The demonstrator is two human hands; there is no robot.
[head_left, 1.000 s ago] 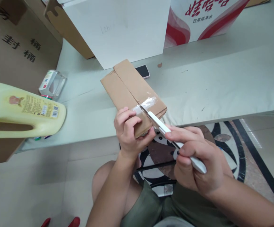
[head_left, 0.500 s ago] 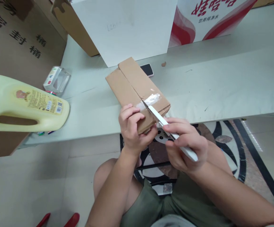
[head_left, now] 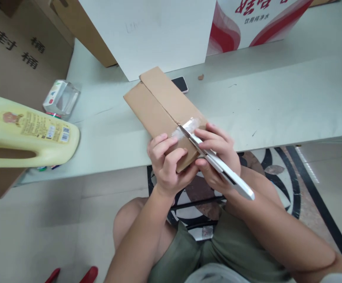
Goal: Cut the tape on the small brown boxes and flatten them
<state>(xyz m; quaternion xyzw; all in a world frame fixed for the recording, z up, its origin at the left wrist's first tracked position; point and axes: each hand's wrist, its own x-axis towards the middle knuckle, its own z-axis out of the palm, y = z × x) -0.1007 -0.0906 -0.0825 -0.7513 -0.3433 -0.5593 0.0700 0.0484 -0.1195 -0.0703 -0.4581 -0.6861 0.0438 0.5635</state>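
Observation:
A small brown cardboard box (head_left: pixel 159 98) is tilted over the table's front edge, with clear tape (head_left: pixel 190 126) across the near end of its flap seam. My left hand (head_left: pixel 169 163) is closed round the box's near left corner, fingers on top and thumb beneath. In my right hand (head_left: pixel 219 153) is a white-handled utility knife (head_left: pixel 232 177). Its dark blade lies along the seam, the tip at the tape. The fingers of my right hand also rest on the box's near right edge, and its thumb is close to my left thumb.
Left on the table (head_left: pixel 291 98) are a large yellow jug (head_left: pixel 50 147) and a clear plastic bottle (head_left: pixel 66 98). A phone (head_left: pixel 180 84) lies behind the small box. A white box (head_left: pixel 153 35), a red-and-white carton (head_left: pixel 253 27) and a big cardboard carton (head_left: pixel 20 70) stand further back.
My right hand has moved forward along the knife and now touches the box's right edge. The knife's handle end shows more behind the hand. The whole view has shifted slightly.

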